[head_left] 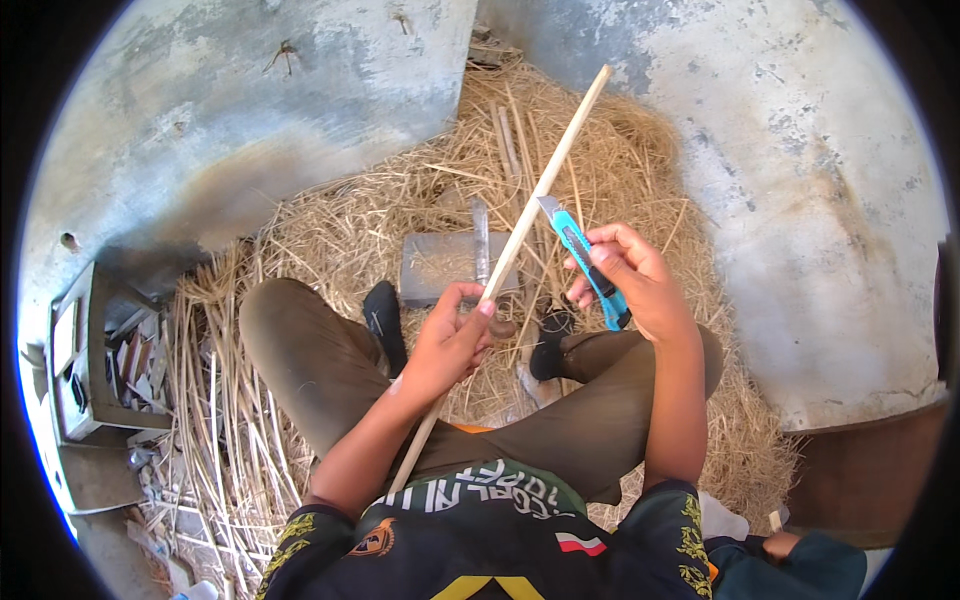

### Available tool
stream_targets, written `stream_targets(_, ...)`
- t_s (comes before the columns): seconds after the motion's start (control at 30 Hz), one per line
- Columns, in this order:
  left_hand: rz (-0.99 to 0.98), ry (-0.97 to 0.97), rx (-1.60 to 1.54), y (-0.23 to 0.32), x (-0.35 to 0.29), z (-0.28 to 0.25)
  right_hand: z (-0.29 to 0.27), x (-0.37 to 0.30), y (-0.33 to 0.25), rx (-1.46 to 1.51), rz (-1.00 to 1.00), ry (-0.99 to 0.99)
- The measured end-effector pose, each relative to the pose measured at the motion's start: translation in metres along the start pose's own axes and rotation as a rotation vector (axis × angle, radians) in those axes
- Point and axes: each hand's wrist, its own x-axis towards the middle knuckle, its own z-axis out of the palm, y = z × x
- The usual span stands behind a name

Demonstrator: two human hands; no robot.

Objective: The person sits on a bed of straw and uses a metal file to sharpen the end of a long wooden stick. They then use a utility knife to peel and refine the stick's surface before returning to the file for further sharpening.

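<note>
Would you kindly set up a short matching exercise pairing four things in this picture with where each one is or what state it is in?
Things:
1. pale stick
2. turquoise utility knife
3. grey block
4. wooden crate

Places or states:
A. lying flat on the straw between the feet
B. gripped in the right hand, blade set against the stick
C. at the left edge, filled with odds and ends
D. held slanted in the left hand, far end pointing up over the straw

Pairs: 1-D, 2-B, 3-A, 4-C
</note>
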Motion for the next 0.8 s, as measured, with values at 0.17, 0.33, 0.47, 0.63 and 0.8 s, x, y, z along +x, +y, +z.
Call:
stream_targets(0.17,-0.023,-0.055,-0.075,0.005,-0.004,0.002,-0.007,-0.006,-0.003,-0.064,0.205,-0.002)
stream_targets(0.33,-0.044,-0.062,-0.185,0.013,0.0,0.002,-0.008,-0.011,0.018,-0.044,0.109,-0.091)
stream_targets(0.47,0.067,-0.025,-0.155,0.015,0.0,-0.002,0.019,-0.014,0.005,-0.242,-0.014,-0.089)
stream_targets(0.63,0.04,-0.027,-0.214,0.017,0.001,-0.012,0.027,-0.017,0.003,-0.042,0.091,-0.185)
stream_targets(0.8,0.029,-0.01,-0.229,0.022,0.0,-0.014,0.021,-0.019,0.004,0.071,0.01,-0.148)
